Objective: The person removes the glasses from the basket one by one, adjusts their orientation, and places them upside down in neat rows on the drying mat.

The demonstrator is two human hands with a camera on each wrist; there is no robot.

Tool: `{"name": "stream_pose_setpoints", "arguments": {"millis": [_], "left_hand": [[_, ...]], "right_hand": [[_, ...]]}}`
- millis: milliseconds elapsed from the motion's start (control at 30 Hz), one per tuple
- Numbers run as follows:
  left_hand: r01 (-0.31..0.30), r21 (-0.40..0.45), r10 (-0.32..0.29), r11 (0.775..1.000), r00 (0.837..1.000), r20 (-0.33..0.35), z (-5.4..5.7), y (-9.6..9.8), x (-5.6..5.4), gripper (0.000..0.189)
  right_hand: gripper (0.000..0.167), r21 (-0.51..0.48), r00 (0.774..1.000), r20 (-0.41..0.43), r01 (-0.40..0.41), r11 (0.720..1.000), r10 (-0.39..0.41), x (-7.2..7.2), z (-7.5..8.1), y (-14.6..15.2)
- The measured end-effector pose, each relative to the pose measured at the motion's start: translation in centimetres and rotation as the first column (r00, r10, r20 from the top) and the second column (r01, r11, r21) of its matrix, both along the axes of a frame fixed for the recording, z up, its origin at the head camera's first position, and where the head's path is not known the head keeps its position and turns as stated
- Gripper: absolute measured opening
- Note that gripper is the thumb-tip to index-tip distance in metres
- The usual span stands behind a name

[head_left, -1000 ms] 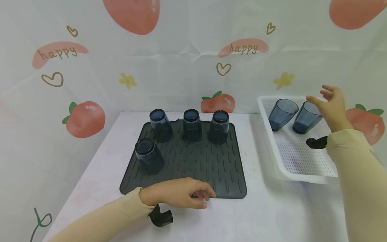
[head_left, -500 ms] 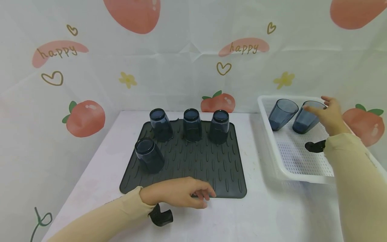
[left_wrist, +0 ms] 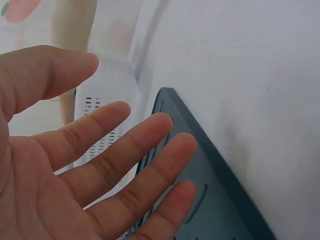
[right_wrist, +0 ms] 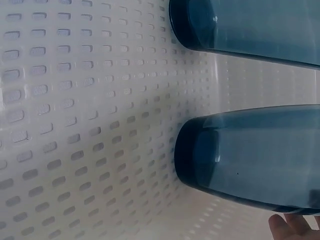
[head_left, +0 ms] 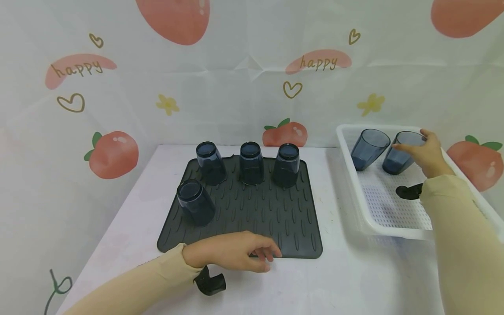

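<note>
My right hand (head_left: 427,153) is at the upper part of the right-hand blue drinking glass (head_left: 399,159) in the white basket, thumb across its near side and fingers at its far right side. In the right wrist view, fingertips (right_wrist: 282,227) show beside that glass (right_wrist: 250,155). Another blue glass (head_left: 368,151) leans beside it, mouth up. My left hand (head_left: 236,251) hovers over the front edge of the dark drying mat (head_left: 252,214), fingers relaxed and holding nothing; the left wrist view shows its bare palm (left_wrist: 30,185).
Upside-down glasses stand on the mat: three along the back, including the middle one (head_left: 251,164), and one (head_left: 195,203) at the left. The perforated basket (head_left: 366,218) has raised walls and stands on the white table (head_left: 334,280). A printed sheet (head_left: 220,87) hangs behind.
My right hand has come down and left from above the basket onto the right-hand glass. The left hand stays put, and the glasses have not moved.
</note>
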State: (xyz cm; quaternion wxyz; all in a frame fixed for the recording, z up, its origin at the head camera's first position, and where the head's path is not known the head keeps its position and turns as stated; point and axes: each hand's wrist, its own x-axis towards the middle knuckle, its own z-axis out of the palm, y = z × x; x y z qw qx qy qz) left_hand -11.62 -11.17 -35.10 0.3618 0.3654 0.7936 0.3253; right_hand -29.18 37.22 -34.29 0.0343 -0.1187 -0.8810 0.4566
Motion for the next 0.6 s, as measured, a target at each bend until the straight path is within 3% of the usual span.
{"name": "stream_pose_setpoints", "arguments": {"millis": [600], "left_hand": [[-0.004, -0.008, 0.004, 1.000, 1.000, 0.022, -0.36, 0.00, -0.06, 0.031]], "right_hand": [[0.105, -0.017, 0.999, 0.037, -0.024, 1.000, 0.024, -0.20, -0.62, 0.36]]}}
